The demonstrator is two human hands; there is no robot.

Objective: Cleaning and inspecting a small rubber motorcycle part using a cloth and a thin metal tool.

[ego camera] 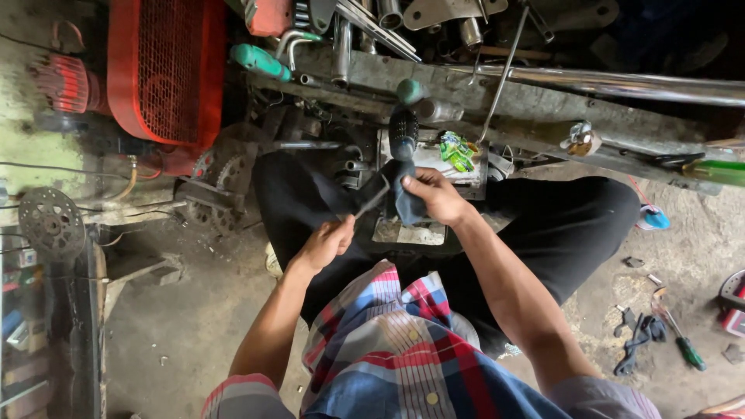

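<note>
The person sits low with knees apart, both hands working over the lap. The left hand (327, 242) is closed around a thin metal tool (371, 200), whose bright shaft angles up and to the right until its tip meets a dark rag (403, 198). The right hand (436, 195) is closed on that rag, which looks wrapped about some small part; what lies inside it cannot be told. Just above the rag a dark ribbed grip (403, 133) stands upright. Beyond the hands runs a cluttered tabletop (543, 97) strewn with metal pieces, with a green-handled tool (261, 60) lying near its left end and a long chrome pipe (621, 83) across the right. A red grilled machine (165, 70) stands to the left. On the concrete floor (194, 326), a sprocket (52, 223) lies far left and a green-handled screwdriver (684, 344) lies far right.
</note>
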